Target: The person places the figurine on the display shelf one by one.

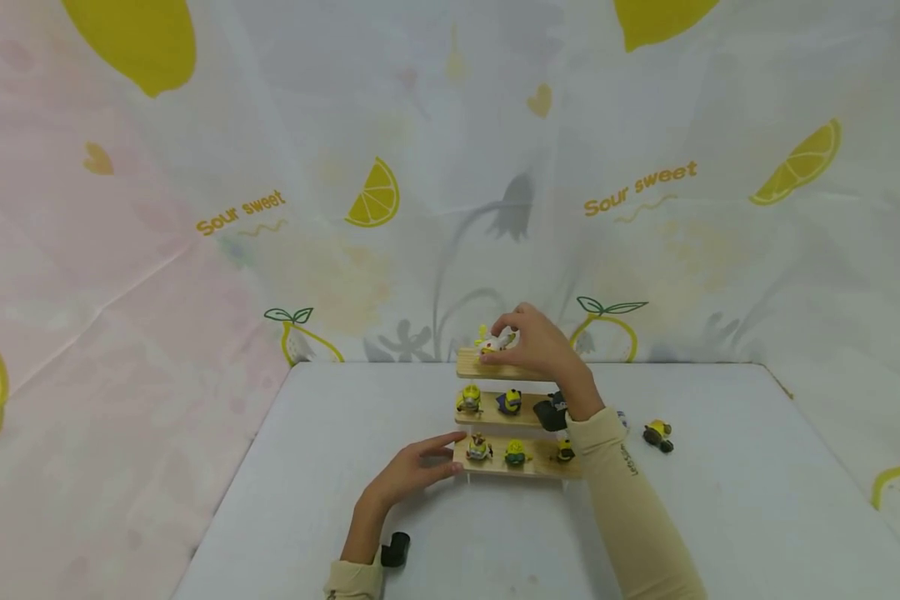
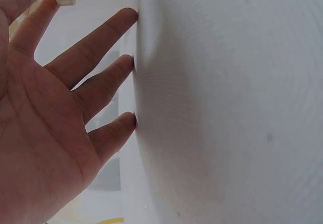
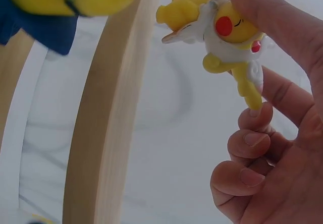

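A three-tier wooden display shelf [image 1: 495, 472] stands on the table with small toy figurines on its boards. Over its top board, my right hand [image 1: 537, 343] pinches a yellow figurine [image 3: 234, 67] with red cheeks and a white costume between thumb and fingers. A further yellow shape [image 3: 184, 7] shows right beside that figurine. My left hand [image 1: 414, 468] grips the left end of the bottom board with thumb and index finger. In the left wrist view its other fingers [image 2: 98, 90] are spread, tips against the white tabletop.
On the middle board stand a yellow figurine [image 1: 469, 398] and a blue-caped one [image 1: 509, 402]. The bottom board bears several more, including a green-and-yellow one [image 1: 516, 452]. Right of the shelf, a yellow-and-black figurine [image 1: 657, 434] lies on the table [image 1: 750, 500]. A lemon-print cloth [image 1: 450, 275] hangs behind.
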The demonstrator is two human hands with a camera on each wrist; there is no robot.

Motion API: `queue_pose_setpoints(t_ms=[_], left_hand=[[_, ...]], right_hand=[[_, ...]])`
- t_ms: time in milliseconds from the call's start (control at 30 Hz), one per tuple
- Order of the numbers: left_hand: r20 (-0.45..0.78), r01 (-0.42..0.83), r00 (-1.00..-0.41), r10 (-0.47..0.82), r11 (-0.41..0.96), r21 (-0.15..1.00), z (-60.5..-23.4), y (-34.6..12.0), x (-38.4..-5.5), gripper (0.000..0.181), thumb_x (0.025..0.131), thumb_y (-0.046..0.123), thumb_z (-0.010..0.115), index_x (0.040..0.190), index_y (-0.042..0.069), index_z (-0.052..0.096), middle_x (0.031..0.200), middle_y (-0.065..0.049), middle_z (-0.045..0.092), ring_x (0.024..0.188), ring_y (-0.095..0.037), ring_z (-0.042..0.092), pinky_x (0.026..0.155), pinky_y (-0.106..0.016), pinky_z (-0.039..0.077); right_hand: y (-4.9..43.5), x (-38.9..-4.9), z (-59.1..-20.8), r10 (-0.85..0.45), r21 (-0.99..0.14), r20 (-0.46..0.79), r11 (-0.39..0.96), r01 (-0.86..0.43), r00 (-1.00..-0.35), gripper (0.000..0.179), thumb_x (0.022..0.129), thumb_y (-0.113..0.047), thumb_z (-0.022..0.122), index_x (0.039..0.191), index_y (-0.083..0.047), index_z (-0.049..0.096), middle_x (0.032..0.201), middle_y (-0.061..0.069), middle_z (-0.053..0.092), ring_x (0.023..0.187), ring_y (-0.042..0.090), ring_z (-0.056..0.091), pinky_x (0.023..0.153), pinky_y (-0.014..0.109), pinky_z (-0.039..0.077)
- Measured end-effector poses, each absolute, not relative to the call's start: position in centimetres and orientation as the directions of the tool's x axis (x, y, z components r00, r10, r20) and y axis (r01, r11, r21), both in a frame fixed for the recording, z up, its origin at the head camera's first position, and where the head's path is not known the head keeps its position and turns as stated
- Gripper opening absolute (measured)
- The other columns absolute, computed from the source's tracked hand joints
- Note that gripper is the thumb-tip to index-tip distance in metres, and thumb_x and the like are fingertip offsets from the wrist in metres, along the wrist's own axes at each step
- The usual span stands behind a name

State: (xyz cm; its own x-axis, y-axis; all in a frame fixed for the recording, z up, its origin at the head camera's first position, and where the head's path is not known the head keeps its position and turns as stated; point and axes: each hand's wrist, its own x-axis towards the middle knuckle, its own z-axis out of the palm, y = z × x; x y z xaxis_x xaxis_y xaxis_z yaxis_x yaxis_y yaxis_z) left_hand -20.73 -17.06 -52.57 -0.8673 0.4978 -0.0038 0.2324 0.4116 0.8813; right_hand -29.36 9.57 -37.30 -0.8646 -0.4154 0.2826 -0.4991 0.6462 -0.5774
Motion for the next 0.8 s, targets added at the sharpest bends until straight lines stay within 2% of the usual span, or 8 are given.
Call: queue_pose_setpoints(t_ms=[200, 333, 800], left_hand=[[-0.015, 0.218, -0.876, 0.482, 0.423, 0.879, -52.6, -17.0, -20.6, 0.057, 0.092, 0.040, 0.070, 0.145, 0.029, 0.053, 0.141, 0.015, 0.053, 0.121, -0.018, 0.057, 0.103, -0.055, 0.038], [-0.005, 0.228, -0.874, 0.486, 0.417, 0.880, -52.6, -17.1, -20.6, 0.058, 0.092, 0.040, 0.070, 0.146, 0.025, 0.052, 0.142, 0.013, 0.053, 0.121, -0.018, 0.057, 0.103, -0.055, 0.038], [0.003, 0.226, -0.875, 0.483, 0.402, 0.887, -52.3, -16.9, -20.4, 0.054, 0.093, 0.032, 0.071, 0.144, 0.026, 0.054, 0.142, 0.006, 0.054, 0.120, -0.023, 0.058, 0.101, -0.058, 0.039]], right_hand=[[8.4, -30.0, -37.5, -0.406, -0.562, 0.242, 0.682, -0.469, -0.881, 0.042, 0.077, -0.041, 0.085, 0.104, -0.012, 0.071, 0.103, 0.008, 0.053, 0.080, 0.023, 0.050, 0.072, 0.039, 0.046], [7.9, -30.0, -37.5, -0.413, -0.560, 0.248, 0.678, -0.477, -0.877, 0.040, 0.078, -0.039, 0.085, 0.103, -0.012, 0.070, 0.102, 0.008, 0.053, 0.080, 0.023, 0.050, 0.072, 0.039, 0.046], [7.2, -29.7, -37.5, -0.423, -0.494, 0.233, 0.724, -0.481, -0.876, 0.040, 0.081, -0.042, 0.082, 0.107, -0.015, 0.068, 0.102, 0.009, 0.048, 0.081, 0.023, 0.044, 0.065, 0.036, 0.042]])
